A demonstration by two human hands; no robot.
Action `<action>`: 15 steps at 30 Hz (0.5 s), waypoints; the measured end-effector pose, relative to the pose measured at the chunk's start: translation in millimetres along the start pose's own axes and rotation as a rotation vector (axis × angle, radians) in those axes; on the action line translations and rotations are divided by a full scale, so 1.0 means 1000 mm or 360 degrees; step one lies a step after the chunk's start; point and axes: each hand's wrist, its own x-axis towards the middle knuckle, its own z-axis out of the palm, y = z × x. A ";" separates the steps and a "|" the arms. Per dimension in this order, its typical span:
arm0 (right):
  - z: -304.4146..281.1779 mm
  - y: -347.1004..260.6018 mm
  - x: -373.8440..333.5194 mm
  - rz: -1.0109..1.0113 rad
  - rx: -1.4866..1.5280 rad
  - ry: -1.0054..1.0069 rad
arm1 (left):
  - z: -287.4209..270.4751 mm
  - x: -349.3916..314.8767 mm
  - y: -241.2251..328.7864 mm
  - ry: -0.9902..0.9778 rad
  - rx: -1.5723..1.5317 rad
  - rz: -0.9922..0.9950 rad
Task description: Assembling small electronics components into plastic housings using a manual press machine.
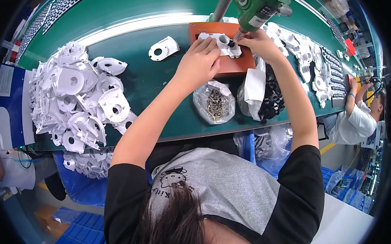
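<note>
A white plastic housing [222,40] with a round opening lies on an orange fixture block [237,67] beneath the head of a green press-like machine [255,9]. My left hand [200,60] holds the housing's left end, fingers bent over it and thumb near the block's front. At its right end my right hand [260,44] is closed, thumb and fingertips together beside a small black piece [232,44] on the housing, just under the machine's metal tip [239,35]. Whatever is between those fingertips is too small to make out.
White housings are heaped on the left [67,90]; a single one [163,49] lies behind. Near the front edge are a bag of screws [216,106] and a bag of black parts [271,97]. More white parts [303,52] line the right. A co-worker [354,121] sits far right.
</note>
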 end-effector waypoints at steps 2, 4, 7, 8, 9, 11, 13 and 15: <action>0.002 -0.011 0.001 -0.0042 0.0011 -0.0026 | -0.001 0.001 0.000 0.0005 0.0002 -0.0006; 0.001 -0.010 0.005 -0.0086 0.0016 -0.0043 | -0.001 0.001 0.000 0.0015 0.0001 -0.0002; -0.006 0.000 0.017 -0.0110 -0.0111 -0.0226 | -0.002 0.003 -0.001 0.0012 0.0013 0.0012; -0.008 0.000 0.019 -0.0134 -0.0222 -0.0214 | -0.003 0.002 -0.002 0.0006 0.0029 0.0011; -0.017 0.004 0.027 -0.0181 -0.0393 -0.0330 | -0.005 0.000 0.000 -0.0005 0.0027 -0.0011; -0.038 -0.031 0.026 0.0193 -0.0379 -0.0467 | -0.007 -0.004 -0.001 -0.0007 0.0062 -0.0035; -0.103 0.006 0.068 -0.0343 0.0206 -0.0214 | -0.003 0.000 0.004 -0.0014 0.0058 -0.0007; -0.134 0.017 0.079 -0.0760 0.0328 -0.0004 | 0.003 0.003 0.004 -0.0035 0.0011 0.0001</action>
